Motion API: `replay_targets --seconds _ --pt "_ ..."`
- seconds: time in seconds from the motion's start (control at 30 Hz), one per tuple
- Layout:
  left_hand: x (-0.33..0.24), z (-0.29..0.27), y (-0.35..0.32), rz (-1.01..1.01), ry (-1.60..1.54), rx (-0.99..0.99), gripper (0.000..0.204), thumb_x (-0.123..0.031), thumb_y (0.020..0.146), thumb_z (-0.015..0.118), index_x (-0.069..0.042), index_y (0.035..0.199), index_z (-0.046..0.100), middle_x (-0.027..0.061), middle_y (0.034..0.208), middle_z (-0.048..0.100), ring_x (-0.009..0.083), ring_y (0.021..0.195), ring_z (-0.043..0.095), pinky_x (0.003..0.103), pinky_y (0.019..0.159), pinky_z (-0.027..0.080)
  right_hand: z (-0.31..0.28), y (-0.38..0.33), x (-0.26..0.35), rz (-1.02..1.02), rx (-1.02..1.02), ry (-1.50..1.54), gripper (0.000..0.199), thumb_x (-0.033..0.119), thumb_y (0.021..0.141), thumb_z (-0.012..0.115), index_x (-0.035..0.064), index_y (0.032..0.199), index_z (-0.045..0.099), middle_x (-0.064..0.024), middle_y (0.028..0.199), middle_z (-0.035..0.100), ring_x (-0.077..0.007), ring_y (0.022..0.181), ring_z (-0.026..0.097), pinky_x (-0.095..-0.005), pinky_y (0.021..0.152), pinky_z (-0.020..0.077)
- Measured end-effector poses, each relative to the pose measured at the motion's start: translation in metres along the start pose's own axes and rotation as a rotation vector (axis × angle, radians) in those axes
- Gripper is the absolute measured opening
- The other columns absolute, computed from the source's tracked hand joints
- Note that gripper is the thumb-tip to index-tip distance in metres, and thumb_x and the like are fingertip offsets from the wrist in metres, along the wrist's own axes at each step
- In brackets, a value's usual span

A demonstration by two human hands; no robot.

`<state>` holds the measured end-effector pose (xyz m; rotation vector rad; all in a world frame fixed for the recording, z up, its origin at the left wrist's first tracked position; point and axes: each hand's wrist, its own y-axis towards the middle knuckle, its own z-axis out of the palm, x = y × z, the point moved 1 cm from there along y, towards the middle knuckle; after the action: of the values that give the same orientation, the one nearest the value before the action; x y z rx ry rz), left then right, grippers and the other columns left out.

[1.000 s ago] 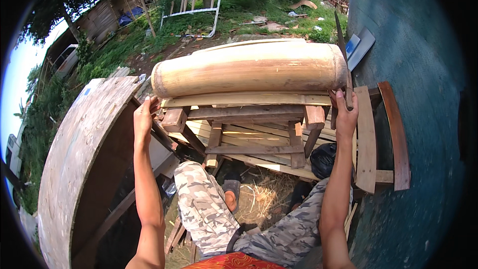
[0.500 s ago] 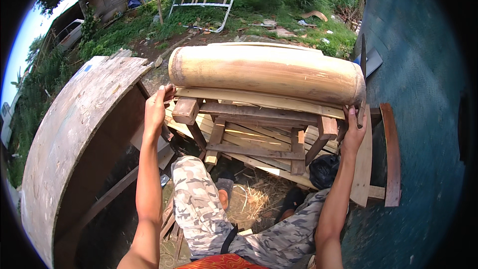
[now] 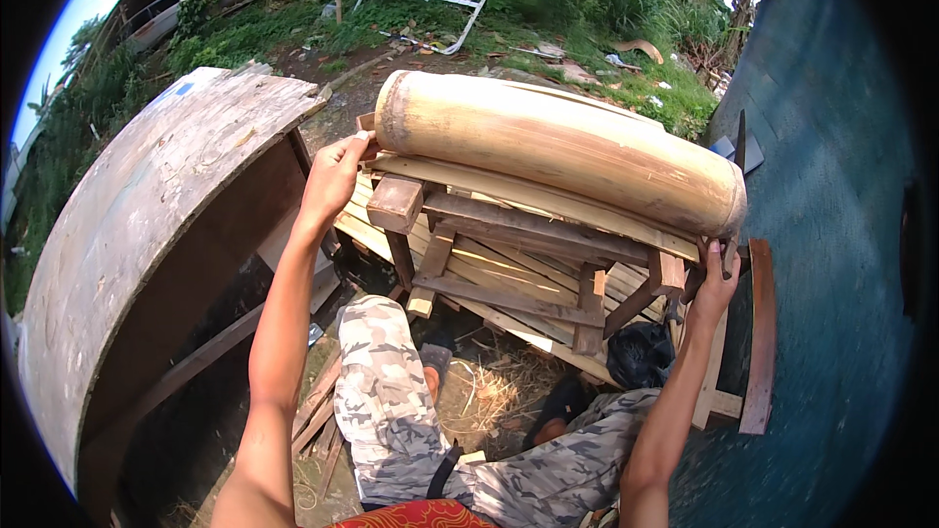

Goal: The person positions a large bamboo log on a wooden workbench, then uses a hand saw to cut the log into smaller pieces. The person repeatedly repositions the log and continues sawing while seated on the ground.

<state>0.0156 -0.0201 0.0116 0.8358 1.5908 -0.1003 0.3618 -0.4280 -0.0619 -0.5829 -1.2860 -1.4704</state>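
Note:
A thick, pale bamboo section lies crosswise on a low wooden bench, with a flat bamboo slat along its near side. My left hand is closed at its left end, fingertips pinched against the rim. Under the right end, my right hand has its fingers curled up at the lower edge, by the slat's tip. Beside that end a dark, pointed blade stands upright; its lower part is hidden, and I cannot tell whether my right hand touches it.
A curved, weathered board rises on the left, and a blue-green wall stands on the right. Pale slats lie beneath the bench, near a black plastic bag. A white metal frame stands on the grass beyond.
My left hand has moved from the slat's left end up to the bamboo section's rim. The section sits slightly farther right on the bench. My view has turned, tilting the scene.

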Motion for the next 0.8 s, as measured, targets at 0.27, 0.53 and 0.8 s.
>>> replay_targets --seconds 0.27,0.53,0.8 --pt "0.009 -0.002 0.002 -0.043 -0.014 0.025 0.05 -0.034 0.108 0.048 0.007 0.133 0.062 0.0146 0.119 0.072 0.0196 0.11 0.066 0.033 0.101 0.048 0.0 0.001 0.007 -0.002 -0.009 -0.038 0.062 0.02 0.1 0.069 -0.0068 0.146 0.038 -0.0208 0.133 0.058 -0.0293 0.121 0.064 -0.0364 0.102 0.0487" --pt "0.01 -0.002 -0.001 0.018 0.007 0.045 0.049 -0.031 0.109 0.042 0.006 0.134 0.062 0.0155 0.123 0.071 0.0209 0.113 0.067 0.032 0.104 0.046 0.004 -0.001 0.017 -0.016 0.043 -0.07 0.063 0.021 0.099 0.07 -0.0077 0.145 0.038 -0.0204 0.132 0.061 -0.0292 0.121 0.064 -0.0356 0.101 0.0481" --pt "0.016 -0.004 0.003 0.019 0.075 0.064 0.05 -0.032 0.109 0.041 0.004 0.136 0.062 0.0147 0.124 0.071 0.0205 0.114 0.066 0.032 0.103 0.047 0.001 0.002 0.017 -0.009 0.022 -0.084 0.058 0.02 0.098 0.07 -0.0074 0.141 0.043 -0.0192 0.13 0.061 -0.0284 0.119 0.066 -0.0364 0.101 0.0479"
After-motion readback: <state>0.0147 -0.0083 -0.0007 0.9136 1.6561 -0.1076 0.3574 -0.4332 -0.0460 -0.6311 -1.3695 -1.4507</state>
